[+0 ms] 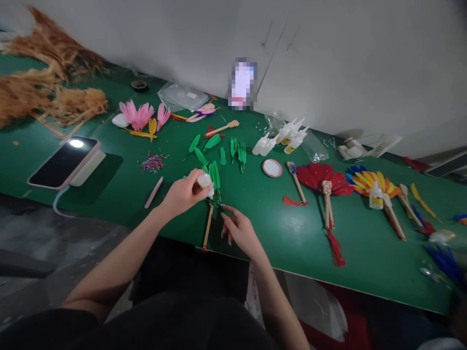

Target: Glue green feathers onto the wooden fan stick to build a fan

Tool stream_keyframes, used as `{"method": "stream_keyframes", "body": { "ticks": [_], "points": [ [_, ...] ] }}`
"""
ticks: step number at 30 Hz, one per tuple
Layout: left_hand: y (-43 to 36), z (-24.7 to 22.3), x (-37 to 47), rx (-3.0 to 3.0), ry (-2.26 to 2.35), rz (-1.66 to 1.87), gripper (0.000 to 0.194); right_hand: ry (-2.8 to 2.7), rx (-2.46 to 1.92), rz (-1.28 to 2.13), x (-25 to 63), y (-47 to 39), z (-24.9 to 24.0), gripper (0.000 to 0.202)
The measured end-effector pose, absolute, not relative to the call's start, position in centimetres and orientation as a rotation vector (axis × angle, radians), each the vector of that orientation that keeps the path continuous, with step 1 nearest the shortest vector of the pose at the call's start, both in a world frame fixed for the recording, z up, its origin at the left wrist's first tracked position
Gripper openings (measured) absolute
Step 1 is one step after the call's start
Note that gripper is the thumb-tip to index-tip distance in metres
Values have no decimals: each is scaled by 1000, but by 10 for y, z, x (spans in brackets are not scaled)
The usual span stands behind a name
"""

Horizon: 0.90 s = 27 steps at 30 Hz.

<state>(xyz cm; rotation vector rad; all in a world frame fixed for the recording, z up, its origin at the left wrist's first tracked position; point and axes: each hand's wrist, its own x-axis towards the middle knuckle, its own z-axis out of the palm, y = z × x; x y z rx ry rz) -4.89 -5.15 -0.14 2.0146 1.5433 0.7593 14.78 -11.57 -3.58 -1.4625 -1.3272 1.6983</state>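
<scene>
My left hand (187,194) is closed around a small white glue bottle (205,182), tipped over the head of a wooden fan handle (207,227). Green feathers (216,175) stand out from that head, beyond the bottle. My right hand (239,230) has its thumb and index finger pinched at the lower end of a green feather (218,198) beside the handle's head. The bottle's nozzle is hard to make out. More loose green feathers (212,141) lie just beyond my hands on the green table (262,223).
Left are a phone (65,163) on a block, colored bits (152,163) and a pink stick (153,192). Several glue bottles (292,133) and a round white dish (272,168) stand right, near a red feather fan (324,180) and a multicolored one (372,180). Pink feathers (137,116) lie back left.
</scene>
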Motion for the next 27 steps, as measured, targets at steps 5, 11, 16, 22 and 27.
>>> {"method": "stream_keyframes", "body": {
  "ticks": [5, 11, 16, 22, 27],
  "points": [
    [-52, -1, -48, 2020, 1531, 772, 22, -1577, -1584, 1302, 159, -124, -27, 43],
    [-51, -1, -48, 2023, 1538, 755, 24, -2112, -1591, 386, 158, -123, -39, 46],
    [-51, 0, -47, 2017, 1568, 730, 25, -2320, -1590, 216, 149, -119, -51, 54],
    [-50, -2, -48, 2010, 1556, 717, 27, -2356, -1617, 197, 151, -122, -53, 54],
    [-50, -3, -49, 2028, 1551, 739, 26, -2354, -1672, 170, 161, -125, -53, 53]
  ]
}}
